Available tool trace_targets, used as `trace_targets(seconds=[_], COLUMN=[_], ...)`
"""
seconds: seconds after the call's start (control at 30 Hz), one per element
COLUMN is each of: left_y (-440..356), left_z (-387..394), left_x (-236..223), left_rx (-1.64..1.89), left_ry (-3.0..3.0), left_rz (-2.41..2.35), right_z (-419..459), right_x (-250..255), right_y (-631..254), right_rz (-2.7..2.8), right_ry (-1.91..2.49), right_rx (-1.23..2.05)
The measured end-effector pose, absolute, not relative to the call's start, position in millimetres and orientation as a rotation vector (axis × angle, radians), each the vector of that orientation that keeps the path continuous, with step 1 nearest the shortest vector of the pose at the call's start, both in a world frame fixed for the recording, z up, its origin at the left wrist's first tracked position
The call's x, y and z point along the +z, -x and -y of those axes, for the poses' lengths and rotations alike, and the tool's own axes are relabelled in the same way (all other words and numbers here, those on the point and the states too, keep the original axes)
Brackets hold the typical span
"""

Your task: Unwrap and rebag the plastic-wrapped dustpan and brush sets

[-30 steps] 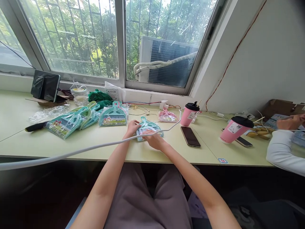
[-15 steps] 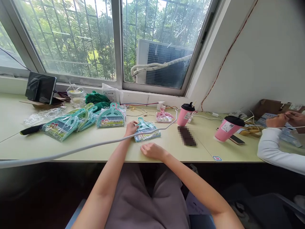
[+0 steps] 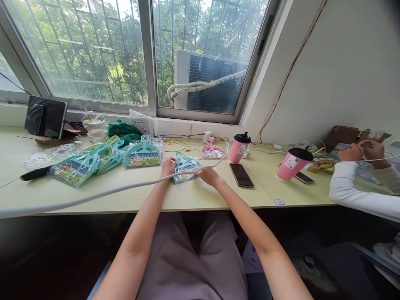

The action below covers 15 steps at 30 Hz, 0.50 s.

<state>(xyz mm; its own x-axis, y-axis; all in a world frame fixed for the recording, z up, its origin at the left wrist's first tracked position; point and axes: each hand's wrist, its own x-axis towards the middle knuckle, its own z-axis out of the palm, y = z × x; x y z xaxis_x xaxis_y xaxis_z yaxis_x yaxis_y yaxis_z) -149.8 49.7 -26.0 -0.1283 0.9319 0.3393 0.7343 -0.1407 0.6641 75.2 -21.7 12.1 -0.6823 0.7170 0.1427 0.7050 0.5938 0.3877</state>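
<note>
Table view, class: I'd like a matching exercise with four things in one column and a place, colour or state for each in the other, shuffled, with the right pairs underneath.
Column one
1. Tablet
2. Left-hand cup
3. Nearer phone
4. Left hand

Column two
A. At the left side of a bagged teal dustpan set
B. Pink, with a black lid
C. Propped up near the window
D. Flat on the table

Pairs: 1-C, 2-B, 3-D, 4-A
</note>
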Motion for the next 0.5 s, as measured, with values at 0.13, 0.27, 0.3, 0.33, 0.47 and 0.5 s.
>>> trace_targets(seconds=[0.13, 0.27, 0.3, 0.33, 0.47, 0.5], left_y=[152.5, 155.3, 155.2, 154.8, 152.6, 152.6], left_z=[-47.6, -44.1, -43.0, -42.0, -40.7, -41.1], left_x=[-21.5, -18.7, -18.0, -17.2, -13.2, -12.3], left_rx=[1.134, 1.129, 1.118, 1.115, 1.188, 1.177], left_ry=[-1.858, -1.738, -1.718, -1.702, -1.612, -1.585], left_rz=[-1.913, -2.001, -2.012, -2.027, -2.124, -2.149], right_z=[48.8, 79.2, 85.6, 91.0, 98.7, 96.2], right_x=[3.2, 3.4, 4.0, 4.7, 9.3, 11.2], right_y=[-73.6, -61.0, -56.7, -52.4, -40.5, -39.7], right_rz=[-2.788, -2.737, -2.745, -2.763, -2.826, -2.834], right_ry=[-1.202, -1.215, -1.229, -1.254, -1.494, -1.574], right_rx=[0.678, 0.632, 0.605, 0.579, 0.503, 0.505])
